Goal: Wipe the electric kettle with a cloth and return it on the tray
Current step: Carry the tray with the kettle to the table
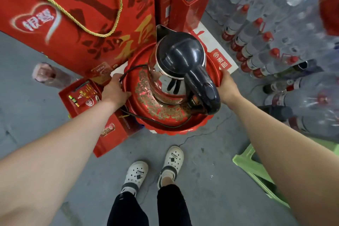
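Red tray (172, 131) with a gold floral pattern and a scalloped rim carries the electric kettle (179, 68), which stands upright on the tray's far half. The kettle has a polished steel body, a black lid and a black handle; the handle points toward the person and the spout points away. A black power cord (161, 122) loops round the kettle base along the inside of the tray wall.

The left grip (114, 90) is clamped on the tray's left rim, thumb inside the wall and fingers curled under the edge. The right grip (227, 86) is clamped on the tray's right rim, fingers wrapped over the edge. Both arms are extended. It cannot be told whether the tray rests on a support or is held free.

Behind the tray stands a large red gift bag (73, 14) with a gold rope handle, and beside it a tall red box (190, 0). An open red box (80, 95) sits just left of the left grip. Clear bottles with red caps (256, 46) are stacked to the right. A green plastic stool (256, 169) is at the lower right. 2 white clogs (136, 174) stand on the grey concrete floor (36, 97)
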`<action>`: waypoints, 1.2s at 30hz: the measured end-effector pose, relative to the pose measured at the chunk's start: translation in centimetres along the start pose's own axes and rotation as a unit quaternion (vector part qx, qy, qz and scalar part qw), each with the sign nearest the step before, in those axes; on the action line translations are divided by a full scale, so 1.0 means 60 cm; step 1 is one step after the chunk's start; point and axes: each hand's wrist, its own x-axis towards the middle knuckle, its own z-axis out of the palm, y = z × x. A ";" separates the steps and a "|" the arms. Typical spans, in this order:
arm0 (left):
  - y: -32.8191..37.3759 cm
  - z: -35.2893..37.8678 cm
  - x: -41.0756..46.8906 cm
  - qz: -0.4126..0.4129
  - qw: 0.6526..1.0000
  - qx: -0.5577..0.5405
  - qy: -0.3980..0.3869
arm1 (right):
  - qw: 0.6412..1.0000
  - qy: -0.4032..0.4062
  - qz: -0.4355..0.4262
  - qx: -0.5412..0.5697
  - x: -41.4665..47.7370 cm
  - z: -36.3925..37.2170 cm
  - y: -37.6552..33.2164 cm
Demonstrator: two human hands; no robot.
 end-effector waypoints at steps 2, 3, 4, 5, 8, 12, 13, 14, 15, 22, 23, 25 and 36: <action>-0.004 -0.002 -0.016 0.012 1.000 -0.023 -0.006 | 1.000 -0.003 0.012 0.017 -0.024 -0.003 0.011; -0.004 -0.004 -0.029 0.023 0.999 -0.031 -0.009 | 1.000 0.000 0.019 0.023 -0.043 -0.005 0.017; -0.003 -0.006 -0.041 0.033 0.999 -0.036 -0.010 | 0.999 0.004 0.021 0.028 -0.061 -0.007 0.019; -0.002 -0.008 -0.052 0.046 0.998 -0.044 -0.008 | 0.999 0.007 0.022 0.030 -0.078 -0.011 0.022; 0.007 -0.028 -0.103 0.087 0.995 -0.055 -0.019 | 0.998 0.024 0.034 0.054 -0.164 -0.034 0.025; 0.021 -0.069 -0.180 0.139 0.988 -0.039 -0.050 | 0.992 0.056 0.063 0.093 -0.308 -0.070 0.033; 0.024 -0.078 -0.198 0.151 0.987 -0.030 -0.056 | 0.990 0.064 0.072 0.101 -0.346 -0.076 0.040; 0.031 -0.087 -0.218 0.160 0.985 -0.024 -0.063 | 0.987 0.076 0.081 0.117 -0.386 -0.082 0.046; 0.038 -0.096 -0.237 0.170 0.983 -0.019 -0.071 | 0.983 0.089 0.090 0.134 -0.429 -0.086 0.052; 0.126 -0.143 -0.393 0.324 0.937 0.050 -0.123 | 0.928 0.205 0.166 0.262 -0.697 -0.096 0.098; 0.141 -0.142 -0.416 0.346 0.927 0.059 -0.131 | 0.919 0.230 0.172 0.271 -0.728 -0.095 0.116; 0.172 -0.136 -0.464 0.377 0.910 0.081 -0.152 | 0.909 0.258 0.189 0.269 -0.786 -0.087 0.170; 0.285 -0.019 -0.733 0.535 0.791 0.137 -0.263 | 0.804 0.397 0.327 0.299 -1.096 -0.068 0.327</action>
